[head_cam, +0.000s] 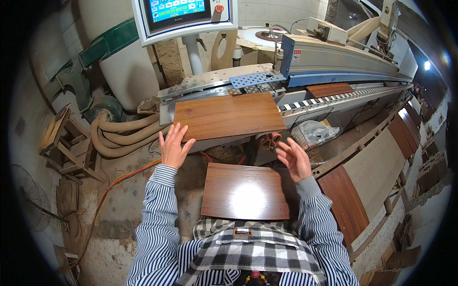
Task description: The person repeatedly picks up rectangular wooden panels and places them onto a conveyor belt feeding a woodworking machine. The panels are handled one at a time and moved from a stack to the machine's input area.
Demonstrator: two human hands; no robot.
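A brown wood-grain panel (229, 116) lies across the infeed end of an edge-banding machine (322, 68). My left hand (175, 144) touches the panel's near left corner, its fingers spread on the edge. Off the panel's near right corner, my right hand (295, 159) is raised with bent fingers and holds nothing. Between my forearms, close to my checked apron (250, 246), lies a second, glossy brown panel (247, 191). Another brown panel (329, 90) sits farther along, beside the machine's conveyor track (315, 104).
A control screen (179, 12) stands at the back. Ribbed hoses (125, 136) and a wooden stool (71, 143) are at left; red and yellow lines (118, 180) cross the floor. A wire basket (316, 132) hangs under the track. More panels (345, 203) line a roller rack at right.
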